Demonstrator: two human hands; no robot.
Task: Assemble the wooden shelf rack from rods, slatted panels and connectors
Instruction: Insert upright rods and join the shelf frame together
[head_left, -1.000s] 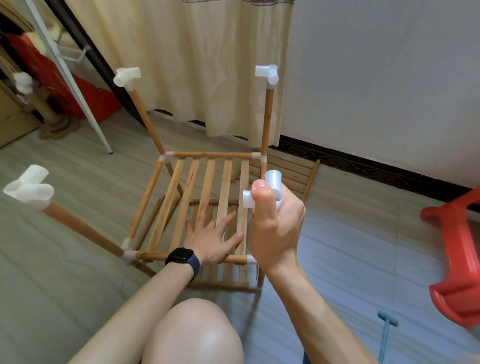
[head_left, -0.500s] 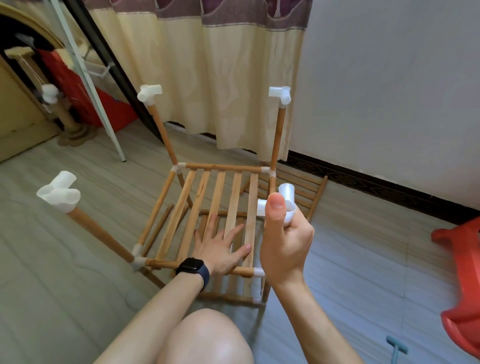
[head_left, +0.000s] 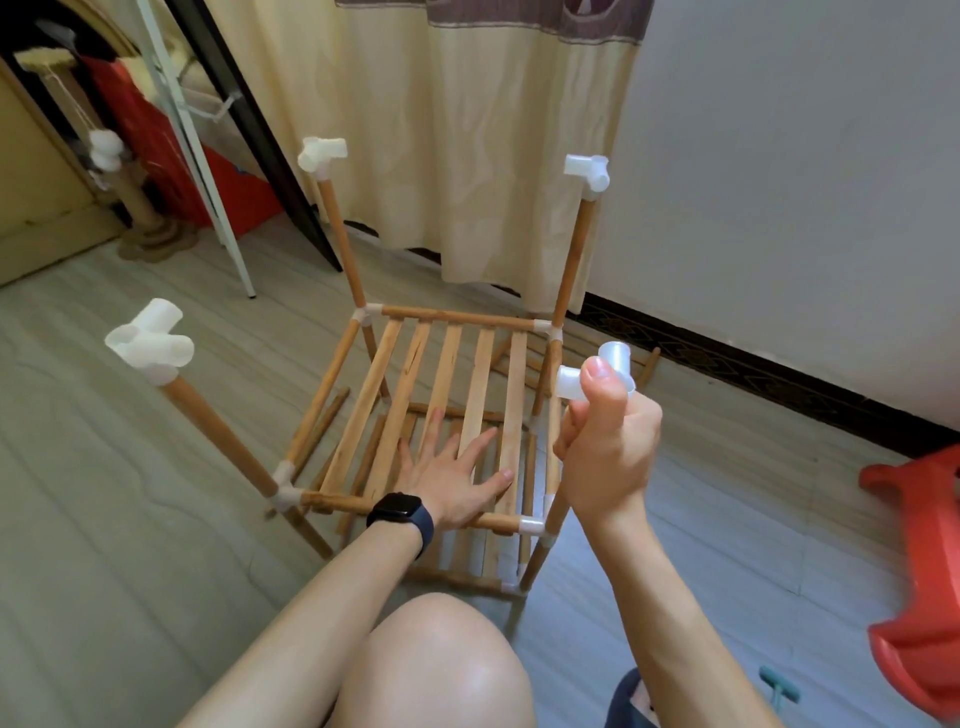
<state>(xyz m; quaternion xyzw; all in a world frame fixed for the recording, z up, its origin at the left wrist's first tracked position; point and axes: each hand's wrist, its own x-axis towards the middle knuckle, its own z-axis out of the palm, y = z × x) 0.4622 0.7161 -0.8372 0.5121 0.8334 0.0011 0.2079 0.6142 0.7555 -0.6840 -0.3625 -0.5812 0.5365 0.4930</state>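
A rod (head_left: 218, 431) leans out far to the left of the fingers, with a white connector (head_left: 150, 345) on its top. The rack (head_left: 415, 405) stands on the floor (head_left: 130, 519). The left hand (head_left: 449, 473) lies flat on the top panel (head_left: 452, 374), fingers (head_left: 480, 441) spread wide over the slats. A black watch (head_left: 400, 517) sits on that wrist. Two back rods rise past the fingers, each with a white connector on top. Just right of the left fingers, the right hand (head_left: 605, 457) is closed around the front right rod. Its thumb (head_left: 602, 387) presses on a white connector (head_left: 597, 374) at the rod's top. Far to the right sits a red stool (head_left: 924, 571).
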